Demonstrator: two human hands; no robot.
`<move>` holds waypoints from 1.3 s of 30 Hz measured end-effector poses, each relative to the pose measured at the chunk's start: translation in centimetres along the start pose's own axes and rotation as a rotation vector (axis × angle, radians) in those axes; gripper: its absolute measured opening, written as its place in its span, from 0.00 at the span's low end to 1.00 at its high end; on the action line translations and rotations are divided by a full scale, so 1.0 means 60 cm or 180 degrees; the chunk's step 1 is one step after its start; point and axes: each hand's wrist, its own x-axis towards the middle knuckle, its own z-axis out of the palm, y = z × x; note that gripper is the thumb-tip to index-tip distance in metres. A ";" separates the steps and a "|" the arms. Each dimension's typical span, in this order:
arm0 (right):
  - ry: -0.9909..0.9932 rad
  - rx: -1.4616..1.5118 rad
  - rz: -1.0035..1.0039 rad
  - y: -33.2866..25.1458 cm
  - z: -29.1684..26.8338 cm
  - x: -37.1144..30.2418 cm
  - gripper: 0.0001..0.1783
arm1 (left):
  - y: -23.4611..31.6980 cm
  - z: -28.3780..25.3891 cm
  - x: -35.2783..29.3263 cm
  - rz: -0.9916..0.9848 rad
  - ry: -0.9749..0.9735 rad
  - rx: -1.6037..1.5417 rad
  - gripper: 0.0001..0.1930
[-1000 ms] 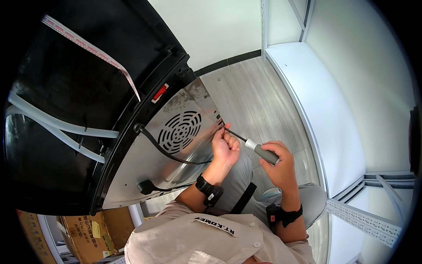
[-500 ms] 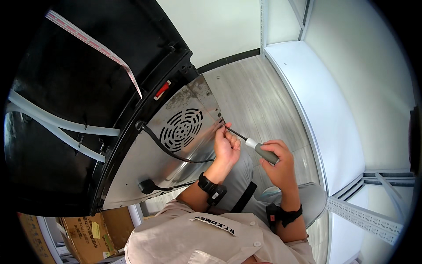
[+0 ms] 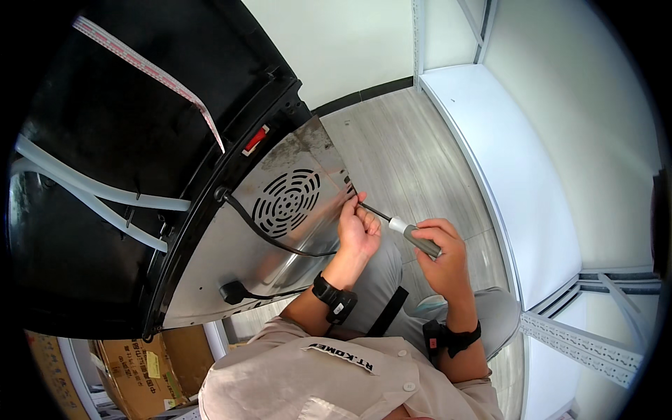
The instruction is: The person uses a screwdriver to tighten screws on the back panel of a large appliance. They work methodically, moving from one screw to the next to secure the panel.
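My right hand is wrapped around the grey-and-white handle of a screwdriver. Its dark shaft slants up and left to the edge of a bare metal panel. At that edge, my left hand has its fingers curled, with thumb and forefinger pinched around the shaft's front end. The tip, and any screw there, are hidden or too small to make out. A round pattern of vent slots is cut in the panel. A black cord runs across the panel from the black appliance body and passes behind my left wrist.
Two pale hoses and a red-and-white measuring strip lie on the black body, near a red part. A black plug-like fitting sits low on the panel. White shelving stands right; a cardboard box is lower left.
The panel and black body sit slightly farther left and up in view. Both hands and the screwdriver have shifted a little left, with the same grips kept.
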 end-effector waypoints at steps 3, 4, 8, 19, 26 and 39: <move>0.0048 0.0110 0.0109 -0.007 0.001 0.001 0.16 | -0.004 -0.004 0.004 0.0116 -0.0063 0.0133 0.10; 0.0072 0.0149 0.0157 -0.008 0.001 0.001 0.16 | -0.006 -0.008 0.007 0.0220 -0.0080 0.0238 0.10; 0.0097 0.0220 0.0214 -0.001 0.003 0.001 0.17 | -0.022 -0.020 0.017 0.0635 -0.0210 0.0468 0.12; 0.0092 0.0256 0.0314 0.015 -0.014 0.002 0.17 | -0.004 -0.027 0.023 -0.0393 -0.0591 -0.1052 0.15; 0.0157 0.0261 0.0370 0.015 -0.016 0.001 0.17 | 0.001 -0.010 0.009 -0.0323 -0.0496 -0.0927 0.15; 0.0143 0.0291 0.0390 0.007 -0.014 0.001 0.16 | -0.015 -0.007 0.005 0.0158 -0.0240 -0.0350 0.12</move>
